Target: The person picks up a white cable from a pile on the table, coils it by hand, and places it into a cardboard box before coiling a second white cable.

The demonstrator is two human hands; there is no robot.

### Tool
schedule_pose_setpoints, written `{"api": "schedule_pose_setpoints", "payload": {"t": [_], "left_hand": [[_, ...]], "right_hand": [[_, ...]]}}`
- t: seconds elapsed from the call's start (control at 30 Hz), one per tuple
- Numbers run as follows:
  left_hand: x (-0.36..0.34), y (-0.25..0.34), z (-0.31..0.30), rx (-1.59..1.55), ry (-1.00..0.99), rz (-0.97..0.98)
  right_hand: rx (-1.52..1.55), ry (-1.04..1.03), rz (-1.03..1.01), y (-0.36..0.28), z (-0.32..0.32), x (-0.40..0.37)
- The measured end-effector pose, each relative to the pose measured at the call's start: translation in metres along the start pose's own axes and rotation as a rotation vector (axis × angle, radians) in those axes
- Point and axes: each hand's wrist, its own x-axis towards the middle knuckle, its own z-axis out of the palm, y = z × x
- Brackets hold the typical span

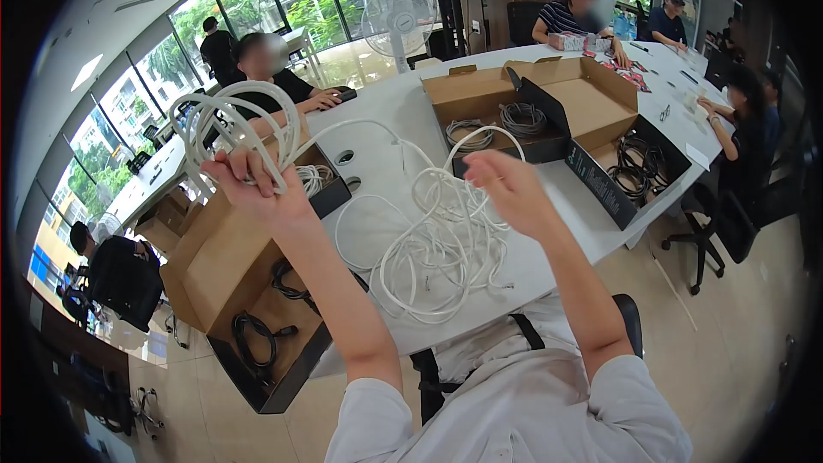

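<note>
Wide windows [257, 9] with green trees behind them run along the far side of a bright office room, and a big white curved desk [386, 103] fills the middle of the view. Several other people sit around its far edge, among them a person in a black top [274, 77] on the left and a person in a striped shirt [566, 13] at the back.

At the desk's near left corner an open brown cardboard box [214, 266] hangs past the edge, with black coiled cords [253, 339] lying in its dark bottom. A second open brown cardboard carton [591, 94] lies on the right part of the desk. It holds grey coiled cords [523, 117], and a black tray of further dark cords [639, 167] lies just beside it. A white standing fan [399, 21] stands beyond the desk near the windows.

A long white cable [437, 240] lies in a loose tangled heap on the desk straight in front of the person, between the two boxes. One strand rises from it toward the left. The left hand [257, 184] is raised above the left box. Its grip is closed around a bundle of wound white loops [231, 116] of that same cable, which stand up above the fist. The right hand [514, 193] is lifted over the heap with its fingers loosely curled. An arc of the cable runs just behind it, and I cannot tell whether this grip holds the strand or is free.
</note>
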Motion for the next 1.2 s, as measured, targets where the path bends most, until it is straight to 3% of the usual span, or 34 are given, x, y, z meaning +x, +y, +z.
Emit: {"api": "schedule_pose_setpoints", "payload": {"t": [0.07, 0.23, 0.3, 0.37, 0.53, 0.67, 0.77, 0.83, 0.97, 1.0, 1.07, 1.1, 1.2], "left_hand": [[-0.001, -0.005, 0.003, 0.017, -0.058, -0.036], [-0.006, -0.014, 0.014, 0.157, 0.007, 0.023], [-0.007, -0.013, 0.013, 0.180, -0.073, 0.022], [-0.007, -0.009, 0.017, 0.289, 0.040, 0.139], [0.004, 0.014, 0.009, 0.395, 0.291, 0.432], [0.008, 0.043, -0.007, 0.524, 0.393, 0.681], [0.004, 0.056, -0.003, 0.511, 0.359, 0.687], [0.000, 0.052, 0.009, 0.480, 0.319, 0.614], [-0.011, 0.022, 0.024, 0.569, 0.196, 0.287], [-0.014, 0.007, 0.028, 0.613, 0.145, 0.206], [-0.020, -0.024, 0.026, 0.644, 0.178, 0.062], [-0.025, -0.039, 0.033, 0.697, 0.077, -0.004], [-0.045, -0.083, 0.035, 0.862, -0.252, -0.150]], "right_hand": [[-0.052, -0.072, 0.048, -0.001, 0.017, 0.004], [0.341, -0.128, 0.171, 0.023, 0.039, 0.014], [0.436, -0.151, 0.196, 0.018, 0.033, 0.013], [0.509, -0.152, 0.178, 0.018, 0.015, 0.012], [0.742, 0.513, 0.079, 0.040, -0.035, 0.010], [0.431, 1.049, -0.116, 0.079, -0.097, 0.016], [0.137, 1.164, -0.337, 0.107, -0.130, 0.017], [0.003, 0.975, -0.280, 0.095, -0.119, 0.012], [-0.506, 0.068, -0.027, 0.072, -0.098, 0.003], [-0.687, 0.018, -0.026, 0.063, -0.088, -0.003], [-0.530, 0.028, -0.104, 0.016, -0.068, -0.009], [-0.453, 0.040, -0.146, -0.003, -0.059, -0.008], [0.170, -0.006, -0.179, -0.028, -0.040, -0.005]]}}
